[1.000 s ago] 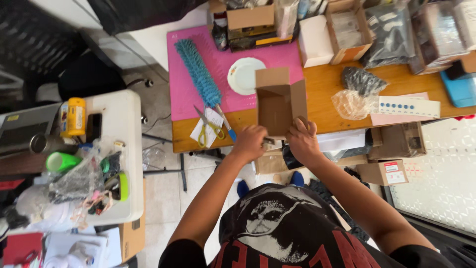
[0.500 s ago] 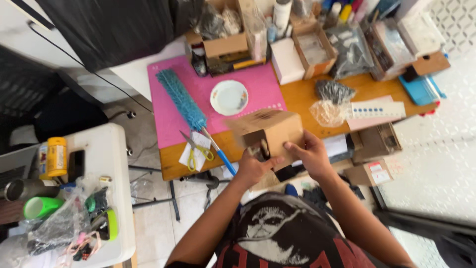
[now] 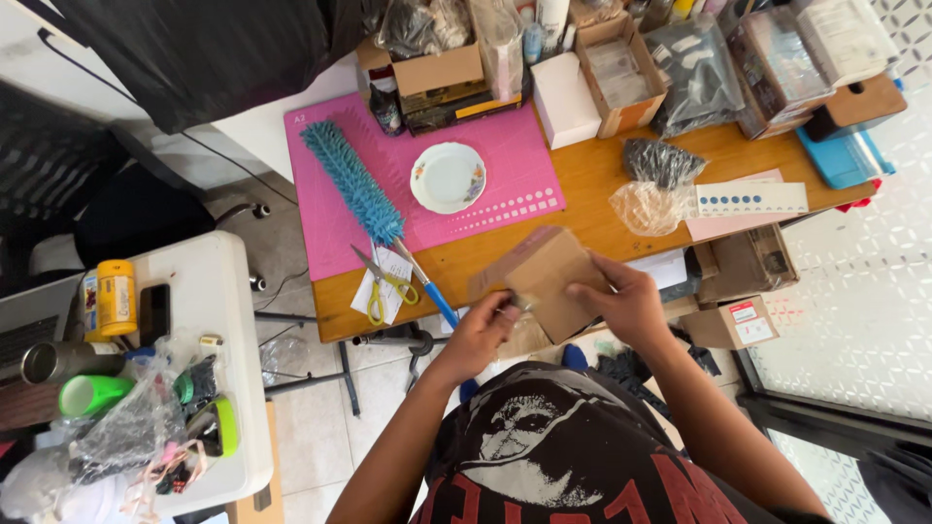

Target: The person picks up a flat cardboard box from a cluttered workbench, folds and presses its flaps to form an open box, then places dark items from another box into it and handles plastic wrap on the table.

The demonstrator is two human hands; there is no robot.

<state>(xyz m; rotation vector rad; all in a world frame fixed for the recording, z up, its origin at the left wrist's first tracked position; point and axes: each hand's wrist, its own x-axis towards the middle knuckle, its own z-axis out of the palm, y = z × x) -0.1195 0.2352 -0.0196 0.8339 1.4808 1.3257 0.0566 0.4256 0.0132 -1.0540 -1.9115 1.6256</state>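
I hold a small brown cardboard box [image 3: 546,275] over the near edge of the wooden table [image 3: 592,184], tilted with a flat side up. My left hand [image 3: 482,330] grips its lower left corner. My right hand [image 3: 623,299] clasps its right side. Just beyond lie yellow-handled scissors [image 3: 381,279] on a paper slip and a blue bristle duster [image 3: 361,194] on a pink cutting mat [image 3: 515,155].
A white floral plate [image 3: 448,177] sits on the mat. Cardboard boxes [image 3: 621,73], bags and a blue case [image 3: 843,155] crowd the table's back and right. A white side table [image 3: 199,330] at left holds a yellow bottle, a phone, a green cup and bags. Boxes [image 3: 738,320] sit below.
The box, earlier upright with flaps open, has been lowered toward me and turned so a closed flat side faces up. Both hands stay on it. The view has shifted.
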